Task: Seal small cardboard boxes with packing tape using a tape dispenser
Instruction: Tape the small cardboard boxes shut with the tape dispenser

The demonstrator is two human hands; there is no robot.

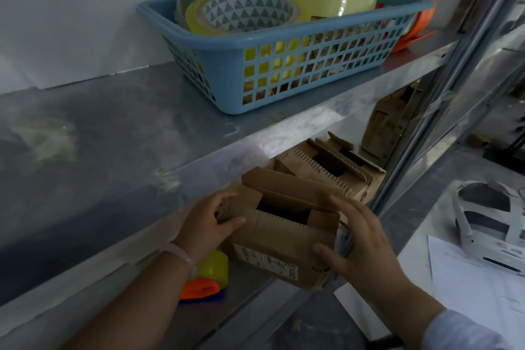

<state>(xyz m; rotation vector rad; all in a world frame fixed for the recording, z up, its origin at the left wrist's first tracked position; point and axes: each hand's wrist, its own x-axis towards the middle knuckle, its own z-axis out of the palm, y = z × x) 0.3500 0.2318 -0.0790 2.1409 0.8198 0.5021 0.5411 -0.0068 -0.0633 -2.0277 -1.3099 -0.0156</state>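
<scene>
A small brown cardboard box (279,239) with its top flaps open sits at the front of the lower shelf. My left hand (208,221) grips its left end flap, thumb on the front face. My right hand (360,239) holds its right end, thumb on the front and fingers over the top edge. An orange and blue tape dispenser (210,278) with a yellow roll lies on the lower shelf under my left wrist. A second open box (326,167) stands right behind the first.
A blue plastic basket (284,65) full of tape rolls sits on the upper metal shelf (113,136), with an orange dispenser (412,8) behind it. More cardboard (392,122) stands further back. At right lie a white headset (488,221) and papers (477,287). A metal upright (431,122) bounds the shelf.
</scene>
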